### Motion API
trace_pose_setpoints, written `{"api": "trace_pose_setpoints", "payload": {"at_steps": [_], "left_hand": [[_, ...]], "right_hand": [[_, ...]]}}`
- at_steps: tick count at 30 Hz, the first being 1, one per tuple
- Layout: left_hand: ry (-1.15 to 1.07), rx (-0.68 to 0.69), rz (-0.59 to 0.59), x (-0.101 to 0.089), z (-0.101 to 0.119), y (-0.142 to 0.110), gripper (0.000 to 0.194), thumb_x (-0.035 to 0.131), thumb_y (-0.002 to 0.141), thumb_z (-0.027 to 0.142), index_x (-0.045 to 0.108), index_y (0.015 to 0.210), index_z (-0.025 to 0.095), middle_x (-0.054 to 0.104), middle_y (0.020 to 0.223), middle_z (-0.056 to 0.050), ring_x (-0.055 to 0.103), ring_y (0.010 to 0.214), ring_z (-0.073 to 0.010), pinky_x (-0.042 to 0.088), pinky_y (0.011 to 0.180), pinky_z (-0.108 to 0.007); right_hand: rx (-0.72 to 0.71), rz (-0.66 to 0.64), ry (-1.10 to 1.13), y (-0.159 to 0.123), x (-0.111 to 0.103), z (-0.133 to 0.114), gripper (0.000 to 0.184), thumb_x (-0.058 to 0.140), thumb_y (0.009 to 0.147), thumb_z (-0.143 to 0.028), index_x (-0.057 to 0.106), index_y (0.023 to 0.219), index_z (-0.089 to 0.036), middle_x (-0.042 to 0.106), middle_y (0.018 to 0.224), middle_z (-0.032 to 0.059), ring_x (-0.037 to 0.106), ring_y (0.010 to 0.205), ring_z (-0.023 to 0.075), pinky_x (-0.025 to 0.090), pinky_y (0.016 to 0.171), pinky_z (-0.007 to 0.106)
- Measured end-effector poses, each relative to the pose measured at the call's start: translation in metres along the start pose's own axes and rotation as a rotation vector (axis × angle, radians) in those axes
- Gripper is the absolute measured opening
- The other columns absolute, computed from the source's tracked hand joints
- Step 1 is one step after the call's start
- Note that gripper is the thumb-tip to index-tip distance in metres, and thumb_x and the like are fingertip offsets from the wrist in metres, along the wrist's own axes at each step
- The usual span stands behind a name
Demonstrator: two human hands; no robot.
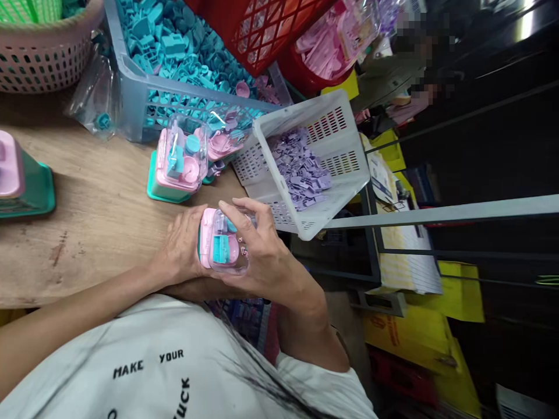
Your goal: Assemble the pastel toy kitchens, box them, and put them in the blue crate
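Both my hands hold a small toy set (223, 244) with a clear plastic cover, a pink tray and teal and pink pieces inside. My left hand (181, 247) grips its left side. My right hand (257, 250) wraps over its right side, fingers curled on the cover. A similar finished toy set (177, 163) on a teal base stands on the wooden table (96, 209) just beyond my hands.
A blue-grey crate (131, 93) of teal parts stands at the back. A white basket (323, 169) of purple parts tilts at the table's right edge. A red basket (262, 29), a pink basket (43, 52) and another teal-based set (24, 183) are around.
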State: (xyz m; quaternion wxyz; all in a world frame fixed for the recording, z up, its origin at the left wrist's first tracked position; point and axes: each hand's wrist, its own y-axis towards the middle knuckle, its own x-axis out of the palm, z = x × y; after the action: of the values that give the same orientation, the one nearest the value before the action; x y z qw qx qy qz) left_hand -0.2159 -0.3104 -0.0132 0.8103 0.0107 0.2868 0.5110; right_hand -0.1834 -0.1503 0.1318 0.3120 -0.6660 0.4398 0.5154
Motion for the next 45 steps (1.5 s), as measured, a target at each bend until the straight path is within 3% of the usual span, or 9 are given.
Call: {"api": "trace_pose_setpoints", "payload": {"at_steps": [13, 21, 27, 30, 35, 40, 45], "left_hand": [[0.008, 0.033, -0.029, -0.001, -0.003, -0.002, 0.109, 0.078, 0.075, 0.064, 0.026, 0.156, 0.013, 0.048, 0.149, -0.024, 0.05, 0.136, -0.0408, 0.043, 0.111, -0.055], [0.023, 0.028, 0.014, 0.002, -0.002, -0.001, 0.11, 0.081, 0.071, 0.066, 0.028, 0.154, 0.015, 0.052, 0.145, -0.023, 0.053, 0.132, -0.0395, 0.045, 0.109, -0.053], [-0.008, 0.015, -0.006, 0.003, -0.008, -0.002, 0.118, 0.085, 0.065, 0.065, 0.026, 0.156, 0.019, 0.05, 0.146, -0.02, 0.054, 0.13, -0.0394, 0.046, 0.108, -0.054], [-0.046, 0.014, -0.022, 0.002, -0.01, -0.002, 0.124, 0.084, 0.066, 0.069, 0.019, 0.16, 0.02, 0.046, 0.151, -0.021, 0.049, 0.137, -0.0398, 0.043, 0.113, -0.055], [-0.081, 0.022, -0.09, -0.003, -0.012, -0.001, 0.136, 0.082, 0.068, 0.07, 0.001, 0.165, 0.02, 0.034, 0.161, -0.024, 0.04, 0.147, -0.0435, 0.04, 0.116, -0.06], [-0.086, 0.087, -0.106, -0.006, -0.013, 0.002, 0.122, 0.077, 0.074, 0.068, 0.011, 0.164, 0.019, 0.04, 0.157, -0.023, 0.045, 0.142, -0.0419, 0.041, 0.115, -0.06], [-0.087, 0.074, -0.107, -0.005, -0.013, 0.005, 0.122, 0.082, 0.07, 0.062, 0.014, 0.162, 0.018, 0.041, 0.156, -0.022, 0.045, 0.142, -0.0413, 0.04, 0.116, -0.058]], "right_hand": [[-0.132, 0.028, 0.119, -0.001, 0.007, 0.021, 0.098, 0.084, 0.079, -0.045, 0.031, 0.16, -0.033, 0.037, 0.144, 0.0133, 0.049, 0.138, 0.0355, 0.051, 0.115, 0.054], [-0.094, -0.05, 0.137, -0.001, 0.008, 0.029, 0.103, 0.083, 0.078, -0.052, 0.027, 0.163, -0.033, 0.037, 0.144, 0.014, 0.049, 0.136, 0.0356, 0.052, 0.113, 0.052], [-0.124, -0.019, 0.159, 0.0, 0.013, 0.03, 0.102, 0.082, 0.082, -0.048, 0.022, 0.164, -0.034, 0.036, 0.144, 0.0137, 0.047, 0.138, 0.0335, 0.05, 0.115, 0.051], [-0.131, -0.005, 0.151, 0.0, 0.018, 0.032, 0.104, 0.081, 0.083, -0.044, 0.018, 0.164, -0.035, 0.035, 0.145, 0.0139, 0.046, 0.14, 0.0344, 0.049, 0.116, 0.052], [-0.128, 0.031, 0.165, -0.003, 0.024, 0.037, 0.102, 0.079, 0.083, -0.053, 0.02, 0.164, -0.034, 0.037, 0.144, 0.0142, 0.047, 0.139, 0.0359, 0.048, 0.116, 0.054], [-0.133, 0.054, 0.179, -0.007, 0.028, 0.043, 0.103, 0.08, 0.082, -0.056, 0.023, 0.163, -0.03, 0.037, 0.144, 0.0154, 0.047, 0.138, 0.0359, 0.047, 0.118, 0.055], [-0.061, 0.062, 0.193, -0.011, 0.035, 0.049, 0.111, 0.083, 0.073, -0.064, 0.025, 0.162, -0.033, 0.038, 0.15, 0.0132, 0.045, 0.142, 0.038, 0.043, 0.121, 0.058]]}}
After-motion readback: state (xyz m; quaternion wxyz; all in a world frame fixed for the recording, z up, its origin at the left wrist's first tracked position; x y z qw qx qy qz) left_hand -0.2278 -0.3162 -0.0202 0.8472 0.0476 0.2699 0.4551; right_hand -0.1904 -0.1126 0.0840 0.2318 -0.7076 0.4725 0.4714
